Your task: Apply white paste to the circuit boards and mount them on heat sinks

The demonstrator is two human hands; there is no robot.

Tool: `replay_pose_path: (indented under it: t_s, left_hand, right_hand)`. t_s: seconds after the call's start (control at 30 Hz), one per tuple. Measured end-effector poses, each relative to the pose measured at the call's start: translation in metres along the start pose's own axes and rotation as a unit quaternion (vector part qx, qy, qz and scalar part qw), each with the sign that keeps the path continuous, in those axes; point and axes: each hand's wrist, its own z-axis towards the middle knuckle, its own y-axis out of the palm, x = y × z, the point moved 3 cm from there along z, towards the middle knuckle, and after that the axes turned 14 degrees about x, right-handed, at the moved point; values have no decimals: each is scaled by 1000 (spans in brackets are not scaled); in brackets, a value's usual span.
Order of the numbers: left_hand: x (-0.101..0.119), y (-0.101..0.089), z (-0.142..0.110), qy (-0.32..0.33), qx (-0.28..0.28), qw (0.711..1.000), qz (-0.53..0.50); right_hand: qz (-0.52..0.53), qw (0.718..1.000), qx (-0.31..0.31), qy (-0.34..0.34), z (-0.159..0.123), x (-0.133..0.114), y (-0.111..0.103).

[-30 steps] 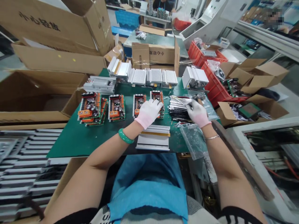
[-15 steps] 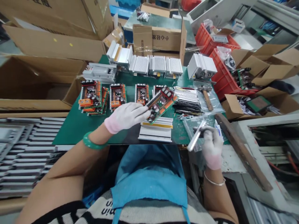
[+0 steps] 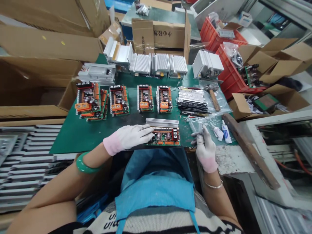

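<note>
My left hand wears a white glove with a pink cuff, and its fingers lie over the left end of a green circuit board. The board sits flat on the green mat, against a finned aluminium heat sink. My right hand, gloved alike, pinches a small silver tube above a clear plastic bag. Its fingers hide part of the tube. Further along the mat lie a white tube of paste and a stack of black-and-silver strips.
Several similar circuit boards stand in a row across the mat, with finned heat sinks behind them. A hammer lies on a plastic bag. A red crate and cardboard boxes border the table.
The board has gone from tilted in my left hand, above the heat sink, to flat on the mat nearer me. My right hand still holds the tube, now more upright.
</note>
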Motion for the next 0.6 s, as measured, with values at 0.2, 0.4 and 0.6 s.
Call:
replay_pose_path:
  t_s: [0.2, 0.4, 0.6]
  left_hand:
    - [-4, 9, 0, -19, -54, 998, -17]
    - [-10, 12, -2, -97, -38, 993, -62]
    - [-7, 12, -1, -193, -28, 974, -115]
  right_hand:
    - [-42, 998, 1, -47, -3, 9, -1]
    - [-64, 996, -1, -64, -3, 7, 1]
    - [-90, 993, -21, -68, -3, 5, 6]
